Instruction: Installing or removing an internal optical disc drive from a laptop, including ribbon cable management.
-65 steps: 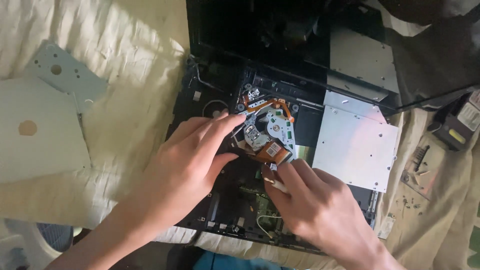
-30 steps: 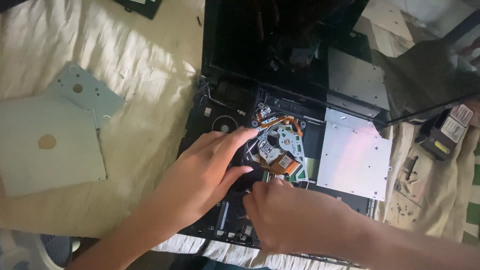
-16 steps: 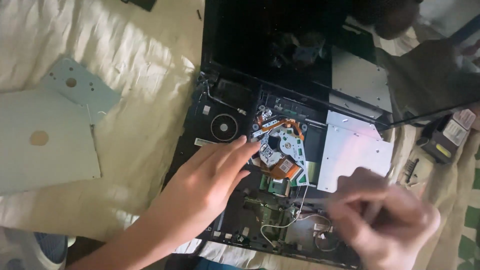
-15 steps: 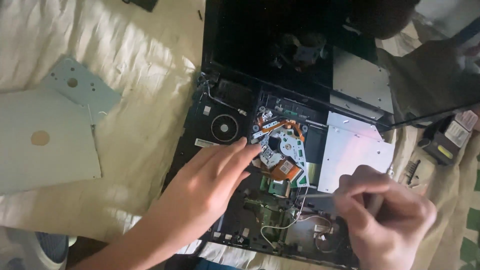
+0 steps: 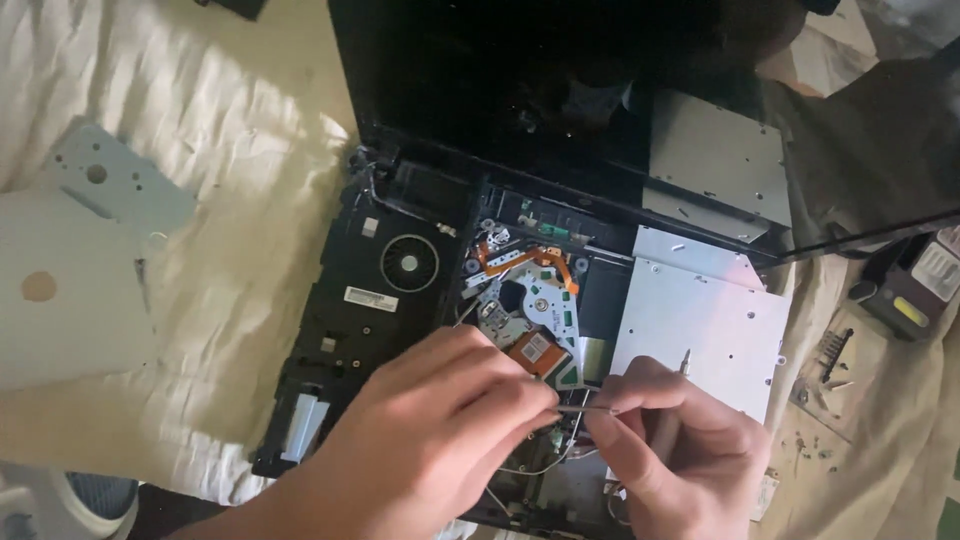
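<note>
An opened black laptop base (image 5: pixel 365 300) lies on a cream cloth, its fan (image 5: pixel 408 264), orange ribbon cable (image 5: pixel 528 258) and silver disc-drive mechanism (image 5: pixel 530 308) laid bare. My left hand (image 5: pixel 440 425) rests over the lower middle of the base, fingertips pinching a thin silver tool (image 5: pixel 588 408). My right hand (image 5: pixel 680 450) meets it from the right, gripping the same thin tool and a screwdriver whose tip (image 5: pixel 686 356) points up. A silver drive cover (image 5: pixel 700 325) lies just right of the mechanism.
The dark laptop screen (image 5: pixel 500 80) stands open at the back. Two grey metal plates (image 5: pixel 70 280) lie on the cloth at left. A black battery-like block (image 5: pixel 915 285) and several loose screws (image 5: pixel 830 350) lie at right. A white fan-like object (image 5: pixel 60 495) sits bottom left.
My right hand came back from the lower right to meet my left hand over the base. The left hand has curled its fingers onto the thin tool.
</note>
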